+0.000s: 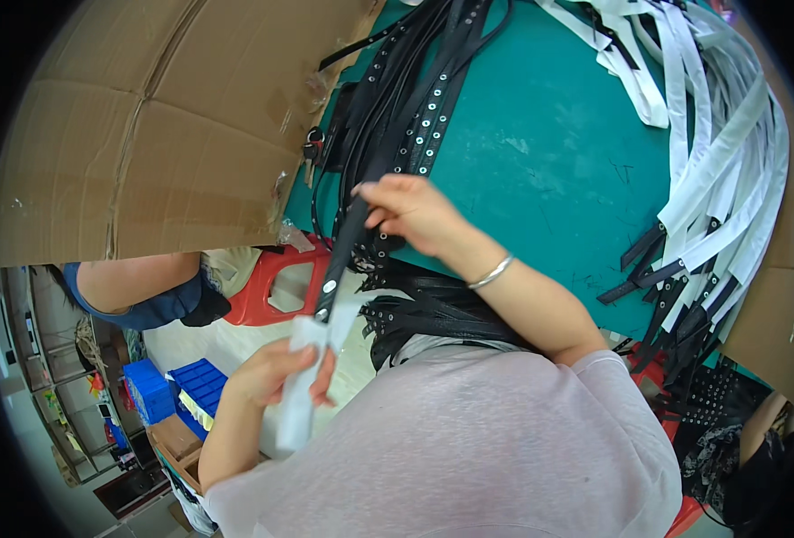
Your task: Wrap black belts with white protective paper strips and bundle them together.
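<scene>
My left hand (pixel 276 372) is closed around a white folded strip (pixel 302 394), low in front of my body. Out of the strip's upper end runs a black strap (pixel 347 238) with metal eyelets near that end. Higher up, at the table edge, my right hand (pixel 410 211) pinches this strap between thumb and fingers; some blur covers the fingertips. Beyond it lie several long black eyelet straps (pixel 433 99) on the green table (pixel 549 170). More black straps (pixel 451 309) lie bunched at the near edge, against my body.
A big pile of white-wrapped straps (pixel 728 170) hangs over the table's right side. Tall cardboard (pixel 208 152) stands at the left, with keys (pixel 313 145) beside it. Below are a red stool (pixel 276 291), another person's arm (pixel 137 282) and blue crates (pixel 199 390). A second person (pixel 755 448) is at lower right.
</scene>
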The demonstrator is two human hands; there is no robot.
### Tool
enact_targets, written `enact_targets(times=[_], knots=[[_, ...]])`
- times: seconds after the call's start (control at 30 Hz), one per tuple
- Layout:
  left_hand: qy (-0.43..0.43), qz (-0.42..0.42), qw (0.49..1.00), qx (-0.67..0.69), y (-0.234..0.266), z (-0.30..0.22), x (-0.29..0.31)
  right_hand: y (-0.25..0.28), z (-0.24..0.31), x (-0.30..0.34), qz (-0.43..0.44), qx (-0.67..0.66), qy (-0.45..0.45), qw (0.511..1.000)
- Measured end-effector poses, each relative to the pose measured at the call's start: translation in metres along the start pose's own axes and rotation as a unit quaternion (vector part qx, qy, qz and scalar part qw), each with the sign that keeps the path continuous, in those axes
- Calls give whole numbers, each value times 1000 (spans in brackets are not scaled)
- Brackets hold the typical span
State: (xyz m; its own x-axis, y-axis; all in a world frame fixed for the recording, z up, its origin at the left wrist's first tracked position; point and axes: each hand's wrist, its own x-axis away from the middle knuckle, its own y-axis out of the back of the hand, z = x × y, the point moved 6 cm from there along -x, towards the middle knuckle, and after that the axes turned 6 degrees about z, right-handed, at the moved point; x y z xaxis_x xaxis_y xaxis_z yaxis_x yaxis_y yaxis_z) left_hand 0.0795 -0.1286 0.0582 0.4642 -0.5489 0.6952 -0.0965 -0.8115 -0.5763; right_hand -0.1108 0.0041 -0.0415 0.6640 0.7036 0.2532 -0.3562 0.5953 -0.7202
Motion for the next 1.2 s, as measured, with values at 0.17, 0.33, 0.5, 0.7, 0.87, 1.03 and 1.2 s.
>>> enact_targets(times=[0.17,0.33,0.5,0.7,0.87,1.03,1.2], knots=[[-43,135,990,-5,-24,-41,-98,39,76,44,-64,122,69,988],[-19,244,970,-3,-45,-65,-143,38,67,77,-53,214,22,975],[12,229,973,13,-38,-48,-161,72,81,62,-135,108,89,981],[-6,211,977,28,-23,-45,-156,63,32,53,-101,31,0,994],[-7,212,976,52,-15,-38,-151,58,49,37,-110,49,71,990],[-47,202,978,22,-11,-50,-149,29,35,54,-83,156,111,978],[-38,216,976,-9,-18,-54,-152,60,79,25,-135,58,112,983]])
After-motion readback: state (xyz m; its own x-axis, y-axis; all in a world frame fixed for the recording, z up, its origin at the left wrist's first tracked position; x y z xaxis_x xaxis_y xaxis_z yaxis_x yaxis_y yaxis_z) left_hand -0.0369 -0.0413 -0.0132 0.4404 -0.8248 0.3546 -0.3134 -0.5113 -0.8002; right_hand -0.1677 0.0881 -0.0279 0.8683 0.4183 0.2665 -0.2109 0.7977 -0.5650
